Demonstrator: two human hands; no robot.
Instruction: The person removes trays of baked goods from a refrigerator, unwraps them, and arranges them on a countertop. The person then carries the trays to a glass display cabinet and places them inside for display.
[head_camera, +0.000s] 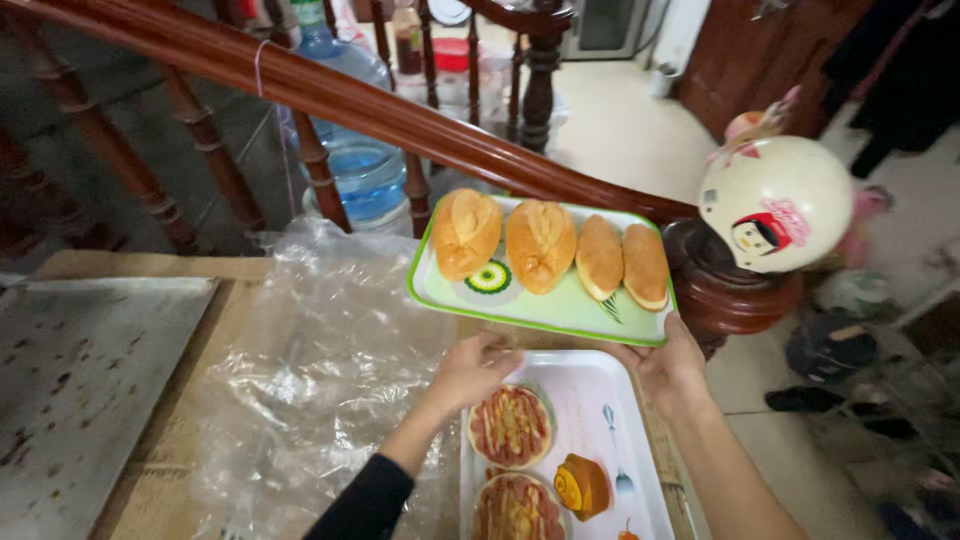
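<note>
Green-rimmed tray (540, 305) of four bread rolls (545, 245), held up level by my two hands.
My right hand (668, 365) grips its near corner, fingers curled beneath; my left hand (475, 365) props the near edge, fingers half-bent — a white tray (600, 400) with topped buns (511, 427) lies just below my fingers.
</note>
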